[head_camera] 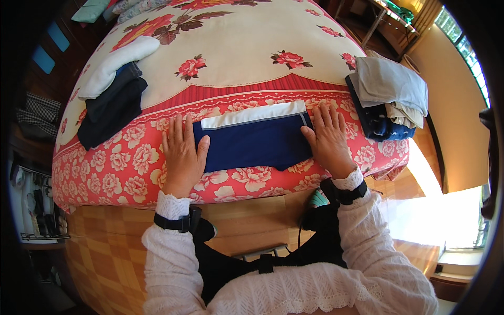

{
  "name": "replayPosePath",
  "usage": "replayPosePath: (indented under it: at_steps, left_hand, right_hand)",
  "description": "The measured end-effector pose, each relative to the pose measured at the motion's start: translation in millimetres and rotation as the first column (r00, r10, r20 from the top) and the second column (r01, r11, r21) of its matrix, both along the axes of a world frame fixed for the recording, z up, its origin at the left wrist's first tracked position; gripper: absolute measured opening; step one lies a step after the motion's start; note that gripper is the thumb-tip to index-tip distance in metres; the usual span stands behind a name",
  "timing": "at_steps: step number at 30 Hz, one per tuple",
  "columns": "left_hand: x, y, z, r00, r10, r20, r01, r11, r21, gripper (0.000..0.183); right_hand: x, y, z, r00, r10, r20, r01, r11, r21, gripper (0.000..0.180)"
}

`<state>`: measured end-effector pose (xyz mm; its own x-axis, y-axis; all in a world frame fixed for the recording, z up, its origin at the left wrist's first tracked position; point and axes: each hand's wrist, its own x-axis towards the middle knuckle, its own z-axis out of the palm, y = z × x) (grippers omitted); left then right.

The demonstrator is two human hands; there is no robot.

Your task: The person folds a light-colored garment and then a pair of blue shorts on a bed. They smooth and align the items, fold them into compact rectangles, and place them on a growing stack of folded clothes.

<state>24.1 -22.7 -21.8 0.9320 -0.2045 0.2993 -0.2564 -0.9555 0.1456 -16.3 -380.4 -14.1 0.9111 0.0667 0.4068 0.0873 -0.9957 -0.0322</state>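
A navy blue garment with a white side panel, folded in half lengthwise, lies flat near the front edge of the bed. My left hand rests palm down at its left end, the thumb over the navy cloth and the fingers on the bedspread. At the right end, my right hand lies flat with its thumb touching the garment's edge and its fingers spread on the bedspread. Neither hand grips anything. The floral bedspread under the garment is cream with a red flowered border.
To the left lie dark folded clothes and a rolled white cloth. A stack of folded clothes, grey on top, sits at the bed's right corner. Pillows are at the far left. An open drawer or rack stands lower left.
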Motion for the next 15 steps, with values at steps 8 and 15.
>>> replayPosePath:
  at_steps: [8,15]
  left_hand:
    - [4,19,-3,0.996,0.035,0.087,-0.034,0.999,-0.003,0.06]
    - [1,14,5,0.994,-0.06,0.091,0.065,0.997,-0.047,0.052]
  right_hand:
    - [0,0,5,1.0,0.012,-0.022,-0.011,0.999,0.043,0.066]
    - [8,1,12,0.985,0.169,0.025,-0.166,0.917,0.363,0.057]
